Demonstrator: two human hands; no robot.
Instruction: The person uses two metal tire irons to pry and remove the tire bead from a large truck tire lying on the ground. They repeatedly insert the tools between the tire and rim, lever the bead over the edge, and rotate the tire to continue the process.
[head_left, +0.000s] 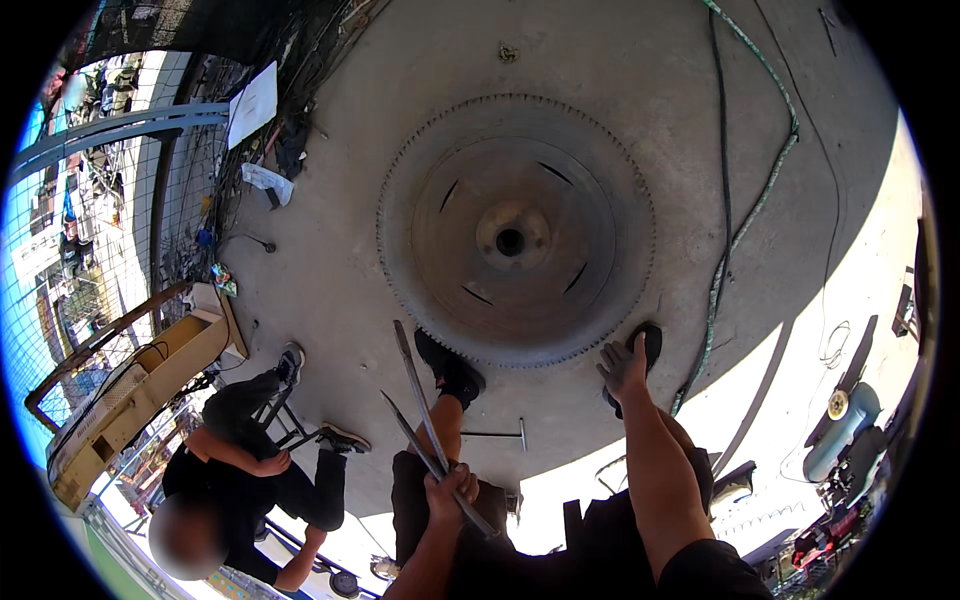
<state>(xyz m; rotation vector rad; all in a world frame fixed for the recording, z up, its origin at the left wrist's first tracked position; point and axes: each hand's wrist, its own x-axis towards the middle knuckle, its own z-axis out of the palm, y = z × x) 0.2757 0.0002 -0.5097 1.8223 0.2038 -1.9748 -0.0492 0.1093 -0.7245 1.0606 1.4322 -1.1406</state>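
A large round saw blade [585, 310] with a toothed rim lies flat on the floor in front of me. It has a raised hub with a dark hole at its centre and several slots around it. My left hand [452, 490] is wrapped round two long metal bars [415, 378], which cross near the grip and splay apart toward the blade's near left side. Their upper ends are short of the blade. My right hand [624, 368] holds nothing, its fingers spread, near my right shoe [652, 343] and the blade's near right edge. My left shoe [450, 366] is beside the rim.
A T-shaped metal rod [490, 434] lies between my feet. Another person [235, 490] sits at the left. Hoses [722, 265] run along the right floor. A yellowish metal beam [165, 355] stands left, near wire mesh. A blue-grey machine [840, 445] is at the far right.
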